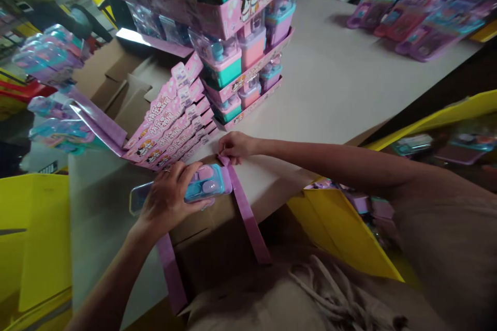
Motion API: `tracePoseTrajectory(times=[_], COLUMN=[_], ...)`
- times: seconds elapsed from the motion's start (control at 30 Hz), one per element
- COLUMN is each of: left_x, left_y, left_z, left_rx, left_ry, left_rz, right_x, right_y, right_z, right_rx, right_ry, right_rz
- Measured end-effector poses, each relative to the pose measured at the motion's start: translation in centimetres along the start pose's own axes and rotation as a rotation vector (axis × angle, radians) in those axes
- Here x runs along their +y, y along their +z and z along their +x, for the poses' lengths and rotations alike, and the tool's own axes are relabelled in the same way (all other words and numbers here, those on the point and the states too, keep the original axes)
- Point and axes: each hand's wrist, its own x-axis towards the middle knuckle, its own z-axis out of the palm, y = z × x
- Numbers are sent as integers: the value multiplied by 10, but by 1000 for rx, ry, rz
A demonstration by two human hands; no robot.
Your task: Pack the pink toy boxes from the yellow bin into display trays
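My left hand is closed around a small clear-lidded toy case with blue and purple parts, held over the far end of an open cardboard display box. The box has a brown inside and narrow pink side walls, and its near end lies against my body. At the box's far right corner, my right hand pinches the end of the pink wall between curled fingers. The case's purple end is close to that corner; whether they touch I cannot tell.
Flattened pink display boxes lie stacked beyond my hands, beside a tall pile of filled display trays. An open carton stands behind. Purple toy packs lie at the far right. Yellow bins flank the table.
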Motion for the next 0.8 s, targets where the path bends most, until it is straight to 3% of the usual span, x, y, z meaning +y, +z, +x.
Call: tracePoseTrajectory(times=[0.1, 0.3, 0.37, 0.47, 0.67, 0.8], left_x=[0, 1, 2, 2, 1, 2], left_y=[0, -1, -1, -1, -2, -2], left_z=[1, 1, -1, -4, -3, -1], left_rx=[-32, 2, 13, 19, -8, -22], left_ry=[-19, 5, 6, -3, -19, -27], left_rz=[-14, 10, 19, 17, -4, 6], right_x=[-8, -28, -26, -22, -20, -27], right_y=[2, 17, 22, 24, 11, 18], right_z=[4, 11, 12, 13, 2, 2], right_rx=[-10, 131, 168, 123, 34, 151], right_ry=[-41, -39, -6, 56, 89, -13], right_rz=[-64, -554, -563, -520, -448, -594])
